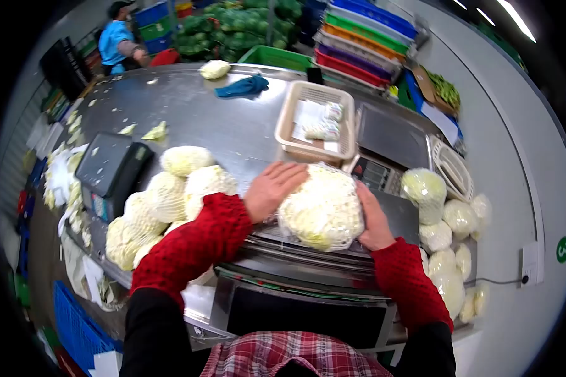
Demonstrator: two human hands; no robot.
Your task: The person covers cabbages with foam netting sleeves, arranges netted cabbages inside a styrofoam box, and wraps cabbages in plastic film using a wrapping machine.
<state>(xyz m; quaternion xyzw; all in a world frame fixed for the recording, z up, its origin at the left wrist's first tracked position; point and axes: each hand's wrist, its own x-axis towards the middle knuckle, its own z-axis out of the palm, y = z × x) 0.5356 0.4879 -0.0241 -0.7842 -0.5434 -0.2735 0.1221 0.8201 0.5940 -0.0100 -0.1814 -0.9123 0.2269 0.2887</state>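
A large pale cauliflower [322,207] in clear film sits on the wrapping machine's surface [277,254] in front of me. On its upper left side lies my left hand [274,190], palm down, fingers stretched out. My right hand [373,217] rests against its right side, with the fingers extended upward. Several cauliflowers in net sleeves [166,196] are heaped to the left, near my left forearm. Film-wrapped cauliflowers [424,188] stand to the right, beyond my right forearm.
A beige basket [283,129] with labels and a scale [374,173] stand ahead. A dark device [110,164], a blue glove [242,87] and leaf scraps are on the steel table [195,107]. Stacked crates [358,44] stand behind; a person in blue [114,41] is at the far left.
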